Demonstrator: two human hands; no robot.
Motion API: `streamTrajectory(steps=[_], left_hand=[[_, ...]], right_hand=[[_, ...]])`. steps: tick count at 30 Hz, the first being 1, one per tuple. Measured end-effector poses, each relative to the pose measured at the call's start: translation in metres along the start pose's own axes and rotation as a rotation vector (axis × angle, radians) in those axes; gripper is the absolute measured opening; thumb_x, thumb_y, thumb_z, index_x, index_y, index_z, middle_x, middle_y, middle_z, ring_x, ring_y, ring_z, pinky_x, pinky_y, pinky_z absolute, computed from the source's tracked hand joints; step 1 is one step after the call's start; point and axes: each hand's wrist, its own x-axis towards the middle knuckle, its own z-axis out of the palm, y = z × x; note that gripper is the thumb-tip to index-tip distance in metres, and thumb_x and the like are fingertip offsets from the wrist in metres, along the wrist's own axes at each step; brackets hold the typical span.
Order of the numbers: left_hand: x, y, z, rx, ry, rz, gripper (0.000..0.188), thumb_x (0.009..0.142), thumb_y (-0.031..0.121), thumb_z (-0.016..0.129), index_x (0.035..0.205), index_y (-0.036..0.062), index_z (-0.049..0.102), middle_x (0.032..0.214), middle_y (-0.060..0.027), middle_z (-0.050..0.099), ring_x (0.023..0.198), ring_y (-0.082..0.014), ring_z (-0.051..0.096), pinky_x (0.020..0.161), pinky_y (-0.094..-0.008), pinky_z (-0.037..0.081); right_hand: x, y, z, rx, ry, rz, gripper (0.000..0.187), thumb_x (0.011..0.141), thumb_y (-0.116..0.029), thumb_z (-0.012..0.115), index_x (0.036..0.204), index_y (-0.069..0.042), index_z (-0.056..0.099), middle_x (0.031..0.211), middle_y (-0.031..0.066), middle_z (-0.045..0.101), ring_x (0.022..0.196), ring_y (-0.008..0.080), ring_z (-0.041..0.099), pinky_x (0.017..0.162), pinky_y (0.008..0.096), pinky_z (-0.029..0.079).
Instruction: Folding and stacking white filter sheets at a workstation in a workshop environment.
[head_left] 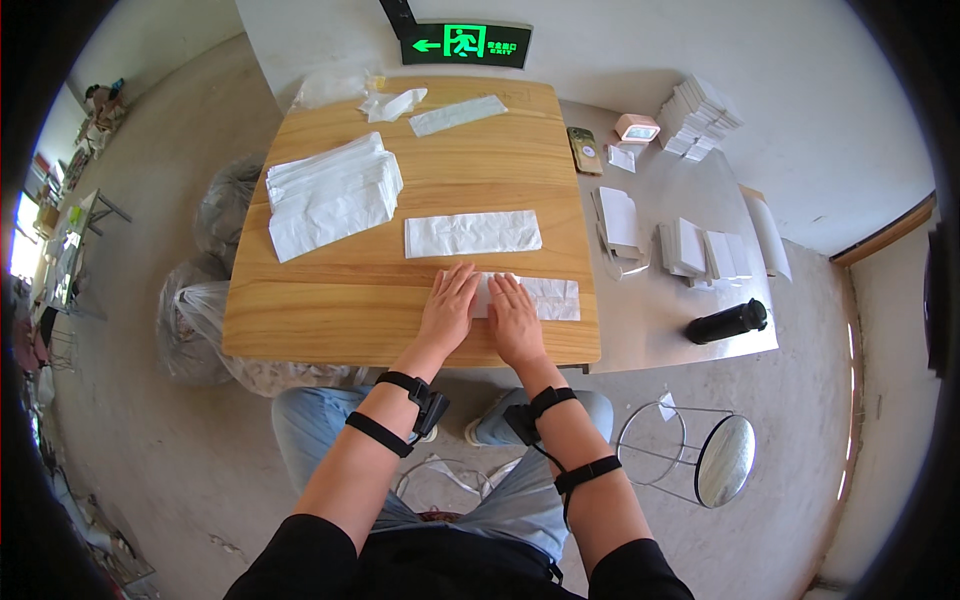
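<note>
Both my hands press down on a flat white creased strip (558,299) near the front edge of the wooden table. My left hand (450,308) lies over its left end, fingers stretched out. Close beside it, my right hand (515,318) rests on the strip's middle, also with straight fingers. The strip's right end shows past my right hand; whether it is paper or thin plastic I cannot tell. Just beyond my fingertips lies a second white strip (472,233). To the left, a fanned stack of similar white strips (335,190) sits on the wooden table (330,310).
Farther back lie another strip (458,116) and crumpled white wrapping (393,104). On the metal table (640,325) at right are a phone (584,150), a pink device (637,128), stacked white packets (700,115) and a black bottle (725,322). Plastic bags (200,310) and a stool (724,460) stand on the floor.
</note>
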Motion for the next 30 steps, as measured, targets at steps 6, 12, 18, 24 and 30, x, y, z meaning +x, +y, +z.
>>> streamTrajectory(steps=[6, 12, 18, 24, 30], left_hand=[[-0.009, -0.016, -0.003, 0.234, -0.177, -0.114, 0.054, 0.095, 0.031, 0.048, 0.141, 0.0057, 0.037, 0.149, -0.0116, 0.032, 0.139, -0.0266, 0.027, 0.113, -0.0454, 0.022], [0.007, -0.034, -0.004, 0.156, -0.103, -0.192, 0.044, 0.088, 0.028, 0.058, 0.125, 0.0038, 0.053, 0.135, -0.0118, 0.048, 0.128, -0.0280, 0.040, 0.105, -0.0428, 0.033], [0.048, -0.094, -0.027, 0.183, 0.145, -0.365, 0.018, 0.074, 0.015, 0.072, 0.090, 0.0082, 0.066, 0.096, -0.0089, 0.060, 0.097, -0.0293, 0.055, 0.083, -0.0410, 0.045], [0.059, -0.118, -0.019, 0.170, 0.076, -0.453, 0.012, 0.071, 0.016, 0.075, 0.077, 0.0096, 0.066, 0.089, -0.0082, 0.059, 0.092, -0.0291, 0.056, 0.083, -0.0395, 0.045], [0.059, -0.126, -0.015, 0.128, 0.120, -0.470, 0.011, 0.070, 0.014, 0.074, 0.067, 0.0090, 0.065, 0.085, -0.0079, 0.059, 0.089, -0.0284, 0.057, 0.082, -0.0382, 0.045]], right_hand=[[0.004, 0.001, 0.013, -0.171, -0.247, 0.087, 0.061, 0.091, -0.038, 0.049, 0.140, -0.003, 0.037, 0.149, 0.0131, 0.033, 0.139, 0.0257, 0.028, 0.114, 0.0456, 0.019], [0.014, 0.018, 0.024, -0.164, -0.196, 0.118, 0.060, 0.089, -0.037, 0.055, 0.136, -0.002, 0.041, 0.143, 0.0164, 0.041, 0.136, 0.0290, 0.033, 0.112, 0.0443, 0.025], [0.080, 0.065, 0.003, -0.058, 0.060, 0.487, 0.035, 0.080, -0.022, 0.068, 0.111, -0.006, 0.061, 0.111, 0.0130, 0.060, 0.109, 0.0310, 0.053, 0.093, 0.0413, 0.041], [0.108, 0.080, 0.014, -0.226, -0.065, 0.489, 0.022, 0.078, -0.022, 0.068, 0.096, -0.009, 0.065, 0.101, 0.0118, 0.062, 0.102, 0.0293, 0.055, 0.089, 0.0394, 0.044], [0.110, 0.079, 0.021, -0.178, -0.135, 0.570, 0.012, 0.078, -0.020, 0.063, 0.083, -0.009, 0.065, 0.093, 0.0097, 0.062, 0.097, 0.0284, 0.057, 0.085, 0.0382, 0.046]])
